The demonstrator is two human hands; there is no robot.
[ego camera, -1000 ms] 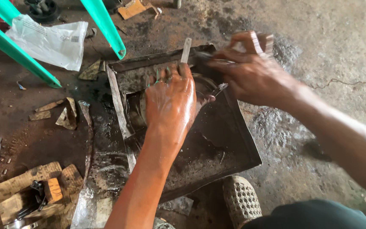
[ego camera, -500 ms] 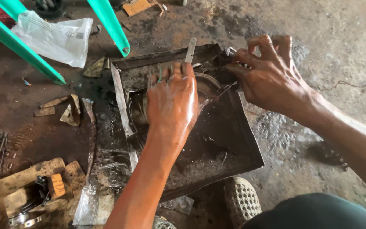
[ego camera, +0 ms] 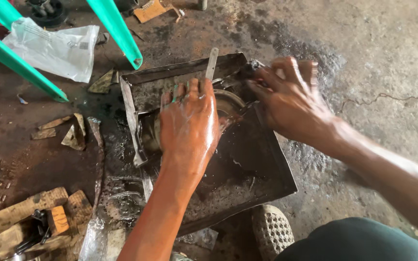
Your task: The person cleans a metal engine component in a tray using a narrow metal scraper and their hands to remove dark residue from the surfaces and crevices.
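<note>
Round grey metal part [ego camera: 228,104], mid-frame in the oily black tray [ego camera: 267,179], lies pinned under the flat left hand [ego camera: 189,125] while the blurred right hand [ego camera: 291,99] seemingly pinches something dark beside it.

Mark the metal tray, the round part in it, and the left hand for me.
metal tray [ego camera: 262,169]: head view, bare oily floor of the tray.
round part [ego camera: 231,102]: head view, its exposed rim.
left hand [ego camera: 189,121]: head view, back of the hand.

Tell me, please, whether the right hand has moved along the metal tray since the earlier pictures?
Yes. The right hand has shifted slightly away from the upright metal strip towards the far right corner of the tray, where it is now motion-blurred.
</note>
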